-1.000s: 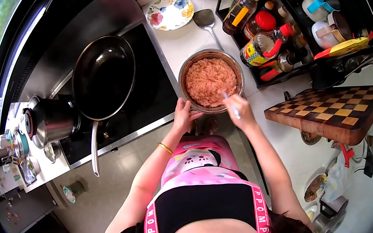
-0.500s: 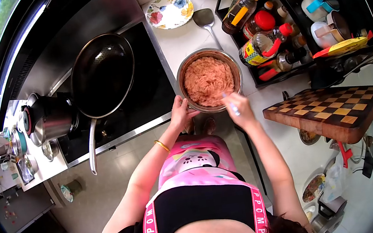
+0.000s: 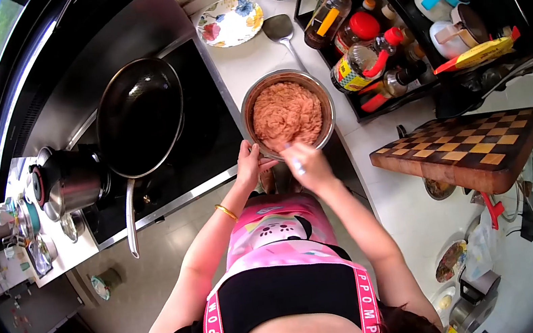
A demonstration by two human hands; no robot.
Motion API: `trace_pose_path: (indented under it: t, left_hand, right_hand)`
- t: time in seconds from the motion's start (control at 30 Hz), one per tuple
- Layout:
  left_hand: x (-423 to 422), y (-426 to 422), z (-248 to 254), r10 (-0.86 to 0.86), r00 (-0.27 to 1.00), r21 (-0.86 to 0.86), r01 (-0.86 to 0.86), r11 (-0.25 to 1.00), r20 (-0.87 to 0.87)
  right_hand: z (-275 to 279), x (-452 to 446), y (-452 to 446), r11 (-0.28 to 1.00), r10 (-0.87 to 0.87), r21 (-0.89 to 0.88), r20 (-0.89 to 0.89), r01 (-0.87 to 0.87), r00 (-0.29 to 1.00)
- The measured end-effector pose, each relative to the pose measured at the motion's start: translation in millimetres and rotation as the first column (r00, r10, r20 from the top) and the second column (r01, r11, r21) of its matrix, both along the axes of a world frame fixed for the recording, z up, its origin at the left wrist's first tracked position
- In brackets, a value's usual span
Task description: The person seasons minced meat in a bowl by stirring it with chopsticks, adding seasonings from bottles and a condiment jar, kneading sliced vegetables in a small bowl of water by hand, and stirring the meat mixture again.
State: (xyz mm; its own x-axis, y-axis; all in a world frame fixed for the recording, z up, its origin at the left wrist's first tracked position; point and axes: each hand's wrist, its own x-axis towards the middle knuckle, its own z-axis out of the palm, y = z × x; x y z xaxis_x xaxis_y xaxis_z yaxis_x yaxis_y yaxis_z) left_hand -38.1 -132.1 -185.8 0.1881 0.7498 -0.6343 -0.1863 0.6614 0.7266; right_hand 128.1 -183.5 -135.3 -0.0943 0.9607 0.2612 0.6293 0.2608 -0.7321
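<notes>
A metal bowl [image 3: 330, 111] at the counter's front edge holds a mound of pink minced meat [image 3: 286, 112]. My left hand [image 3: 249, 167] grips the bowl's near left side, thumb up by the rim and fingers partly under it. In my closed right hand [image 3: 311, 167], over the near rim, is a utensil with a pale handle [image 3: 298, 163]. Its lower end is hidden by the hand and the meat, so its exact kind does not show. Behind the bowl lies a metal spatula [image 3: 278, 28], its handle running toward the rim.
Left of the bowl, a black frying pan [image 3: 140, 116] sits on the cooktop [image 3: 207, 130], handle toward me. A pot [image 3: 71, 183] stands farther left. A floral plate [image 3: 230, 22] lies behind. To the right are a bottle rack [image 3: 358, 113] and a thick checkered cutting board [image 3: 458, 146].
My right hand has swung left along the near rim with the utensil, closer to my left hand. The left hand keeps its hold on the bowl. The whole view has shifted slightly.
</notes>
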Motion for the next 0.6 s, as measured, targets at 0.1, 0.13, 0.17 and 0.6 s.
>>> trace_pose_path:
  t: [0.1,0.13,0.17,0.6]
  left_hand:
    - [1,-1,10,-0.02,1.0,-0.024,0.019,1.0,-0.021]
    - [-3,0,1,-0.07,0.996,-0.024,0.069,0.997,-0.052]
    - [-3,0,-1,-0.039,0.999,-0.017,0.039,0.999,-0.001]
    - [-3,2,1,-0.044,0.999,0.004,0.044,0.999,0.025]
  right_hand:
    - [-13,-31,26,0.995,0.034,0.092,-0.131,-0.022,0.991]
    - [-24,-31,43,0.978,0.031,0.209,-0.166,0.005,0.986]
    - [-19,-21,57,0.983,0.067,0.179,-0.167,-0.036,0.984]
    - [-4,-22,53,0.992,0.096,0.096,-0.216,-0.077,0.972]
